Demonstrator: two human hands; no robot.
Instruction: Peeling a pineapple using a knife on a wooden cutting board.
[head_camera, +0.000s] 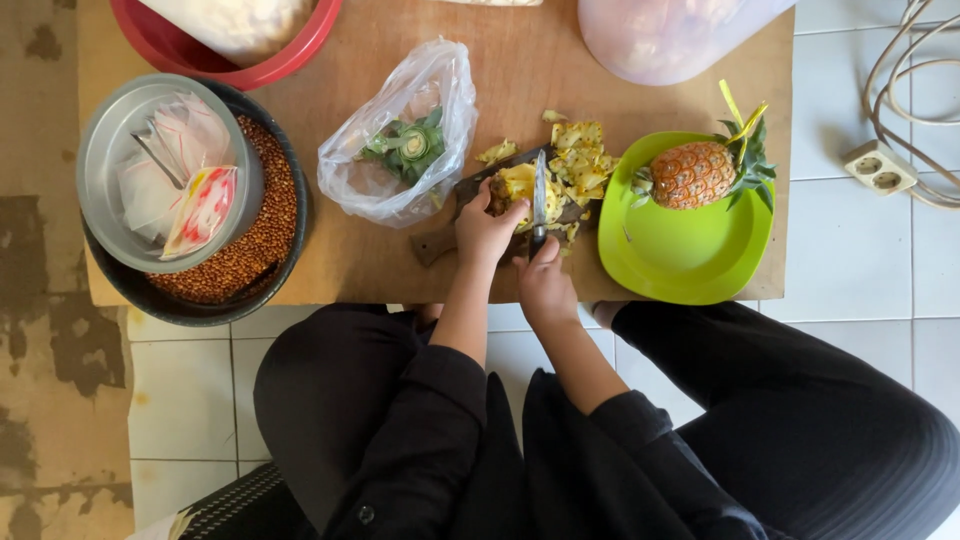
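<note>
My left hand (484, 231) presses down on a partly peeled yellow pineapple (516, 184) that lies on a dark wooden cutting board (436, 243). My right hand (544, 281) grips the handle of a knife (539, 196), whose blade points away from me across the fruit. Yellow peel scraps (580, 155) are piled just beyond the board. A whole small pineapple (700, 172) with its green crown rests on a lime green plate (690, 255) to the right.
A clear plastic bag (400, 135) holds green pineapple crowns. At left a metal bowl (110, 150) with plastic wrappers sits in a dark basin of brown grains (265, 235). A red basin (200, 50), a pink tub (670, 35), and a power strip (878, 168) on the tiles are nearby.
</note>
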